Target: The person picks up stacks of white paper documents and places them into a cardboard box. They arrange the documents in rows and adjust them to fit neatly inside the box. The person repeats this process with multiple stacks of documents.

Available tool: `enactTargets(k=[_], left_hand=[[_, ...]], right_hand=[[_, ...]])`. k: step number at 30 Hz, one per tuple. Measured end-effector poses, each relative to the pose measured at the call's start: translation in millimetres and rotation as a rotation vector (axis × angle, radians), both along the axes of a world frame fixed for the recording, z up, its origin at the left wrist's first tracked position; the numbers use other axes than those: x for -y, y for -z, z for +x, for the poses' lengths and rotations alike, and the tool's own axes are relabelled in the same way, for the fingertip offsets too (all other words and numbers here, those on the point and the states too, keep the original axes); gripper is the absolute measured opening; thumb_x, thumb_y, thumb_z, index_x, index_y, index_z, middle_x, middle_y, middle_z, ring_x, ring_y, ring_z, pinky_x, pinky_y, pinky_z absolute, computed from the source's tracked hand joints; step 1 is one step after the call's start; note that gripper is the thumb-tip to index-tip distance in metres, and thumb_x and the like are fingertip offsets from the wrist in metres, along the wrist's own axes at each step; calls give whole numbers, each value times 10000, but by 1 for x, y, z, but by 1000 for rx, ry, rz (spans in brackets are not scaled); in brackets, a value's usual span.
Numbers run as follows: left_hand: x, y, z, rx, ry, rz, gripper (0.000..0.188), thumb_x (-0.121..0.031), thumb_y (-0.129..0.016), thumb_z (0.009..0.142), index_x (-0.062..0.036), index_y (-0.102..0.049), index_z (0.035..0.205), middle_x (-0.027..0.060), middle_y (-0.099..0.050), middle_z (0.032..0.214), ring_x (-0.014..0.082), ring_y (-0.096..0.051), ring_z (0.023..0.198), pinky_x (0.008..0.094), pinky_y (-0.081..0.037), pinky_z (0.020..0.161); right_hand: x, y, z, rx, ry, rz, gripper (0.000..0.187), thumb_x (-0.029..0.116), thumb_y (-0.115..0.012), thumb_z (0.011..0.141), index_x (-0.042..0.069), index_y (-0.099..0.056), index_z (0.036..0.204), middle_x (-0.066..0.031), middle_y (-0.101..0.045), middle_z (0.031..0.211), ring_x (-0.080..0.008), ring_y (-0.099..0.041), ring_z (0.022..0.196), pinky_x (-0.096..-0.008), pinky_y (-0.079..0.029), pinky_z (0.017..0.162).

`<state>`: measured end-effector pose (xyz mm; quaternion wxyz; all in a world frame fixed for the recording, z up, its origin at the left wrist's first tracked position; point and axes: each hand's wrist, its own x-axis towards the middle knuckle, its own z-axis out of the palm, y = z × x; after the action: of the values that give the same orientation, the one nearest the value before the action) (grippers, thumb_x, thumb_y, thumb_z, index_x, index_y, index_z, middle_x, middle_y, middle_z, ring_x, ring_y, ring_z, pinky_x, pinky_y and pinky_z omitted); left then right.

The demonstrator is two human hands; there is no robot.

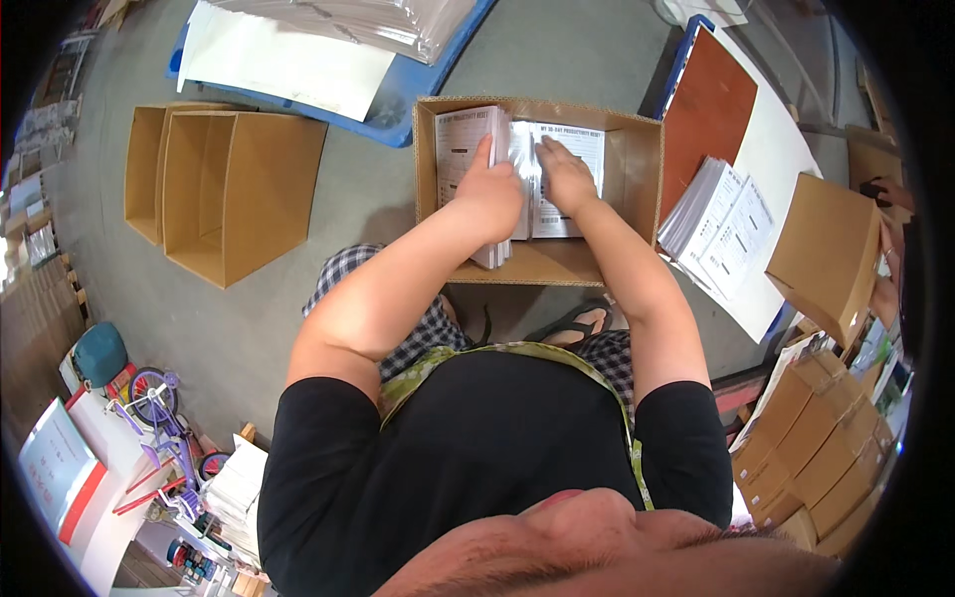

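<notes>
"Inside the open cardboard carton [635, 194] before the person, what is there?"

"Printed packs, some in clear, shiny wrapping. A stack [491, 257] stands with its edges upward near the middle, beside a printed pack [460, 149] at the left wall. Another pack [555, 221] lies face up, to the right of the stack."

"And the hands?"

"The left hand [489, 199] has its grip closed around the stack, as far as can be judged; its far fingers are partly hidden. The right hand [569, 179] is open, fingers spread flat on the face-up pack."

"What stands around them?"

"To the left, two open cartons [274, 189] sit close together on the grey floor [363, 194]. Beyond is a blue pallet [398, 104] with a white sheet [298, 65] and clear-wrapped goods [423, 25]. To the right, more printed packs [731, 224] lie partly fanned on a white surface [761, 129], next to a reddish-brown board [708, 95]."

"Anyone else?"

"At the right edge, another person's hand [885, 294] touches a tilted carton [821, 249]."
</notes>
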<state>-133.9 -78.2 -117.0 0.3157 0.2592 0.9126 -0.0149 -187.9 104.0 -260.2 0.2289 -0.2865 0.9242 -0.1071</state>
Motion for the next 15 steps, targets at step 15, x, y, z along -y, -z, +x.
enactTargets(k=[15], left_hand=[[4, -4, -5, 32, -24, 88, 257, -194, -551, 792, -94, -718, 960, 51, -625, 1091, 222, -463, 1209, 635, -136, 1108]], right_hand=[[24, 21, -32, 44, -88, 257, 490, 116, -389, 938, 66, -369, 1425, -80, -285, 1534, -248, -321, 1390, -389, -287, 1123]])
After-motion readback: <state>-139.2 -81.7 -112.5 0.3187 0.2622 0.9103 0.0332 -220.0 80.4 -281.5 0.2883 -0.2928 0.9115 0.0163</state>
